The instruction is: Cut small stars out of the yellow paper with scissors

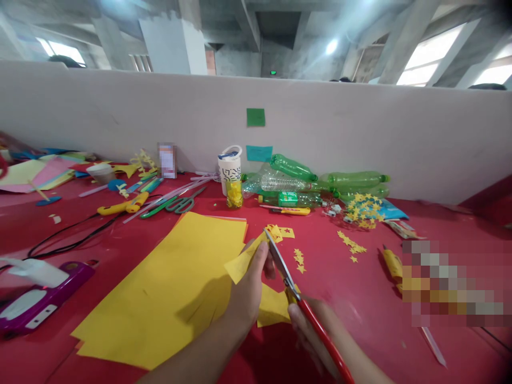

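My left hand (250, 282) pinches a small piece of yellow paper (240, 262) near the middle of the red table. In my right hand (314, 325) are red-handled scissors (286, 272), their blades pointing up and left with the tips at the paper's upper edge. Left of my hands lies a stack of large yellow sheets (160, 288). Another yellow piece (274, 305) rests on the table between my wrists. Just beyond the scissor tips are small yellow scraps with star shapes (286, 232). Several cut yellow stars (299, 260) lie to the right of the blades.
Green and clear bottles (294, 168) lie along the white partition (120, 106), beside a white cup (230, 173). A yellow cutter (296, 211) is in front. Grey scissors (184, 202), a yellow glue gun (124, 205) and a purple power strip (60, 293) are left; another glue gun (392, 264) is right.
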Action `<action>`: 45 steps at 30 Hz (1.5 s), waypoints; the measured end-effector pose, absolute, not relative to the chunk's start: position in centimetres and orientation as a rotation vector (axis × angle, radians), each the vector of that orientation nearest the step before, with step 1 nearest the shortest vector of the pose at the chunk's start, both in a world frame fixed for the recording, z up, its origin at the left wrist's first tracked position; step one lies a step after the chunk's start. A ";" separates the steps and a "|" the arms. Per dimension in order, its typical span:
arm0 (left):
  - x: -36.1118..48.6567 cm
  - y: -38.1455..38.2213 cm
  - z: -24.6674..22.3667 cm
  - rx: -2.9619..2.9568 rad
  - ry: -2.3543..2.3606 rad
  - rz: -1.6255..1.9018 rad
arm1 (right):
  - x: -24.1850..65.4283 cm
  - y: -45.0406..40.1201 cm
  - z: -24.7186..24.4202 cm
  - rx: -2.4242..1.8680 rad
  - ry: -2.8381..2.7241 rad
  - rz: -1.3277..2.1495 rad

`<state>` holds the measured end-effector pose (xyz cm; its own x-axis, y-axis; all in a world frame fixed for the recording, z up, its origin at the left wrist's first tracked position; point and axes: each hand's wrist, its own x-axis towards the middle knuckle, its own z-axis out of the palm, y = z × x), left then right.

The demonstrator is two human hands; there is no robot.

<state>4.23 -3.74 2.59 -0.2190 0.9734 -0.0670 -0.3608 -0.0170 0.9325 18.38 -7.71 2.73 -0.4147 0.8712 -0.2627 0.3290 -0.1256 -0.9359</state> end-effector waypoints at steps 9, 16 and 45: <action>3.7 -3.5 3.0 0.784 1.105 1.562 | 18.8 -7.5 2.9 -1.387 -1.734 1.524; 2.8 -2.8 3.5 0.816 1.030 1.630 | 19.2 -7.1 3.3 -1.377 -1.748 1.523; 0.2 -1.6 4.3 1.181 0.954 1.503 | 20.0 -6.8 4.6 -1.340 -1.869 1.597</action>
